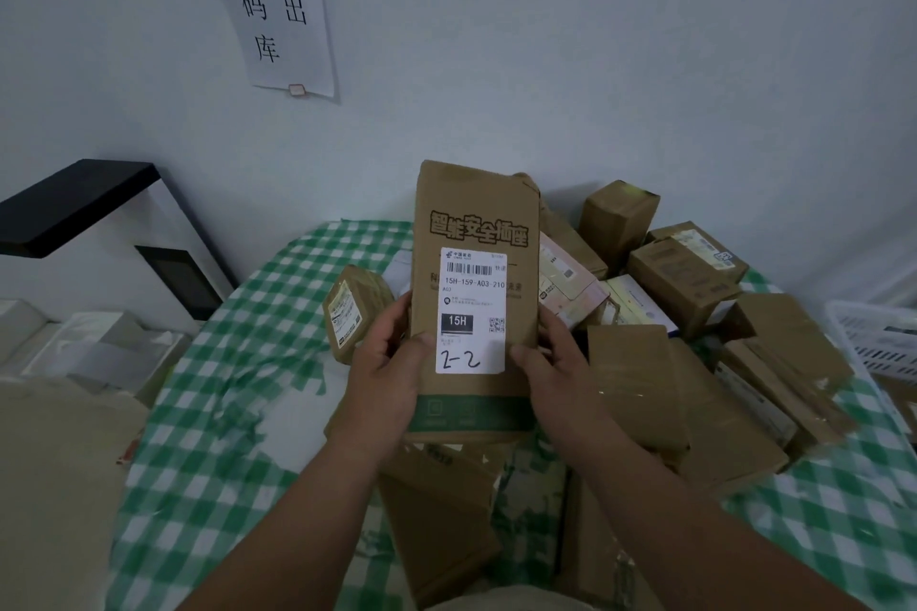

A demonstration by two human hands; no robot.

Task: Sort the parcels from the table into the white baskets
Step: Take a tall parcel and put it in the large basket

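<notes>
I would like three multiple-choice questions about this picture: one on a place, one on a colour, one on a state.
1. Where is the white basket?
A. far right edge
B. under the wall notice
C. left of the black shelf

2. What colours is the tablecloth?
A. red and white
B. green and white
C. plain blue

3. How is the tall parcel held?
A. lying flat on the table
B. by the left hand alone
C. upright, with the right hand too

Key: 1 A, it shows at the right edge; 2 B, the checks are green; 3 C, both hands grip its sides.
</notes>
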